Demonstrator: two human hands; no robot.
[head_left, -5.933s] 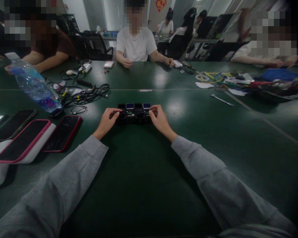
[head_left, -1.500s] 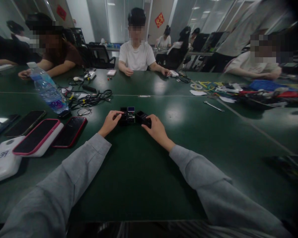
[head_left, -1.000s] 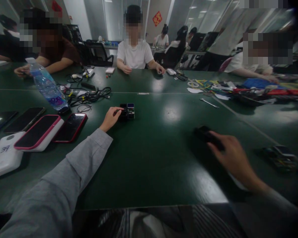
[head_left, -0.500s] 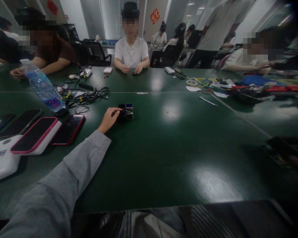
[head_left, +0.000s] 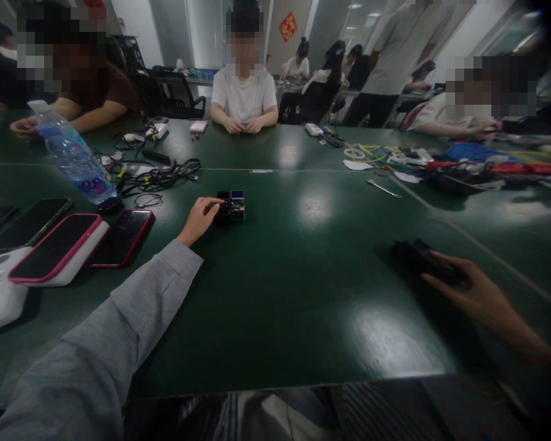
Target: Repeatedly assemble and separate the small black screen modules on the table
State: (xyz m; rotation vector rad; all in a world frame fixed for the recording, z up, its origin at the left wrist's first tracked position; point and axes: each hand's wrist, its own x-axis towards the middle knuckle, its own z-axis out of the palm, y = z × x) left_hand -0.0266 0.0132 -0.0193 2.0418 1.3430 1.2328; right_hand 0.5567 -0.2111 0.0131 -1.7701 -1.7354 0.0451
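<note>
Around the left side of a small black electronic device (head_left: 237, 206) on the green table, my left hand (head_left: 197, 219) has its fingers curled and closed. The device has a small screen on top and what looks like a bare circuit board. My right hand (head_left: 471, 285) reaches in from the right edge, closed round a dark blocky device (head_left: 429, 260). Motion blurs that device, so its kind is unclear. It seems to be held just above the table, with a shadow beneath it.
Phones (head_left: 122, 239) and white power banks (head_left: 0, 288) lie at left. Behind them stand a tilted water bottle (head_left: 76, 156) and tangled black cables (head_left: 160, 174). A wrench (head_left: 384, 188) and a cable pile (head_left: 441, 162) lie at far right. A person (head_left: 243, 98) sits opposite.
My right hand has come in from the right edge, carrying the dark device leftward over the table. My left hand stays at the small device. The person opposite has drawn both hands together.
</note>
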